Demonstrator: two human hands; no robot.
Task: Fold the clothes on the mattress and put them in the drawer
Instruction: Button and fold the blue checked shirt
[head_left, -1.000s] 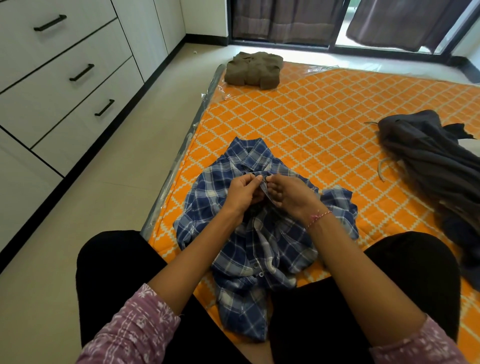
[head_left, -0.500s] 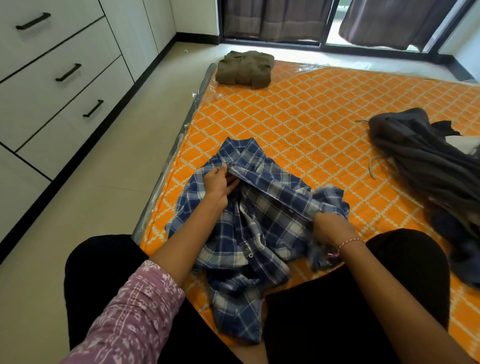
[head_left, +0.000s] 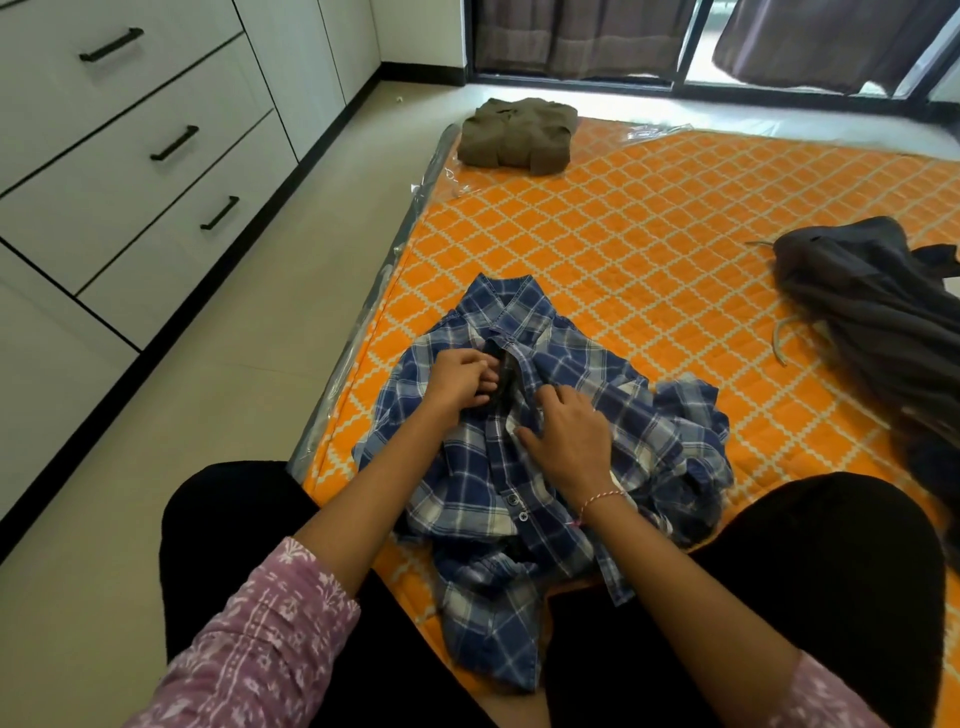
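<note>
**One shirt folded, most work left**

Your right hand (head_left: 569, 441) has returned from the hem, fingers flat on the plaid shirt (head_left: 524, 447); your left hand (head_left: 460, 376) pinches its placket. Olive shirt (head_left: 519, 136) lies folded on the mattress (head_left: 649, 218); dark pile (head_left: 878, 317) and shut drawers (head_left: 156, 150) wait.

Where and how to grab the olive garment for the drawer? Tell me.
Take the olive garment by its two side edges, coming from the near side, fingers under, thumbs on top. It looks folded into a flat rectangle at the mattress corner, so lifting both sides likely keeps the fold.
</note>
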